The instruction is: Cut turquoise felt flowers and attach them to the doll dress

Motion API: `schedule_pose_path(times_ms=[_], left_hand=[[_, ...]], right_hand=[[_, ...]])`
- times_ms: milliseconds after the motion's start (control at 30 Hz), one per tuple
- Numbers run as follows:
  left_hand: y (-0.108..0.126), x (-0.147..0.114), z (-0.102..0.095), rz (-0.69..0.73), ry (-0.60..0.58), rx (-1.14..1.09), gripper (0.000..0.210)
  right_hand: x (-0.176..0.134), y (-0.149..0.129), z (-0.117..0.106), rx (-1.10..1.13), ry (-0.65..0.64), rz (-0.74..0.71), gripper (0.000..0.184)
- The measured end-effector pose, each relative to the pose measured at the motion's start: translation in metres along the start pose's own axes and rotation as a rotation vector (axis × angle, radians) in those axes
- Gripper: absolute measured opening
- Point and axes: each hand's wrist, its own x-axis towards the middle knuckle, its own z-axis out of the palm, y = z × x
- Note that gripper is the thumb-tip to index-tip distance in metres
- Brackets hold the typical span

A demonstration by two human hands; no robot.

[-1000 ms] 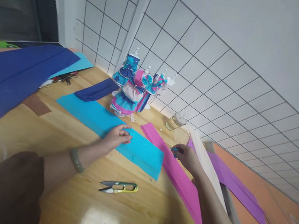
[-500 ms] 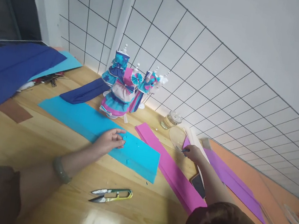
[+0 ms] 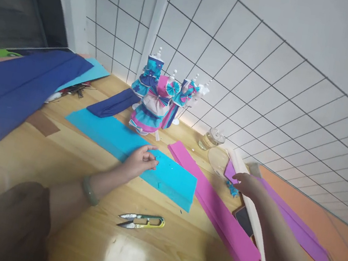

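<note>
My left hand [image 3: 142, 161] rests over the blue sheet [image 3: 175, 182], which looks like crepe paper. Its thumb and fingers are pressed together, and a small blue scrap [image 3: 158, 158] shows at their tips; whether it is pinched or lying on the sheet, I cannot tell. Over on the right, my right hand [image 3: 250, 184] hovers with stretched fingers, nothing seen in them. Just below its fingertips sits a little heap of blue scraps [image 3: 233, 189]. Thread snips [image 3: 142, 222] with yellow and green handles lie in front of the blue sheet.
Small dress forms in layered dresses [image 3: 156, 105] stand by the gridded wall. A glass [image 3: 211, 139] is to their right. Pink [image 3: 211, 203] and purple strips [image 3: 294, 226], a white strip [image 3: 254, 217] and a phone-like dark object [image 3: 244, 220] lie rightward. Dark blue material [image 3: 16, 95] covers the left.
My right hand has drawn back to the right and its fingers have opened out; the blue scraps now show beside it. The left hand stays over the blue sheet. The view has shifted slightly.
</note>
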Motion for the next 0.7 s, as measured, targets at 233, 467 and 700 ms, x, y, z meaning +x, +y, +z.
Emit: schedule_pose_path(times_ms=[233, 467, 700], left_hand=[[0.002, -0.007, 0.004, 0.042, -0.068, -0.05, 0.049], [-0.004, -0.006, 0.003, 0.098, -0.128, -0.041, 0.047], [-0.005, -0.005, 0.004, 0.066, -0.112, -0.015, 0.048]], right_hand=[[-0.066, -0.147, 0.007, 0.806, -0.114, -0.432, 0.035], [-0.077, -0.221, 0.035, 1.236, -0.156, -0.44, 0.049], [-0.07, -0.217, 0.045, 1.441, -0.155, -0.386, 0.044]])
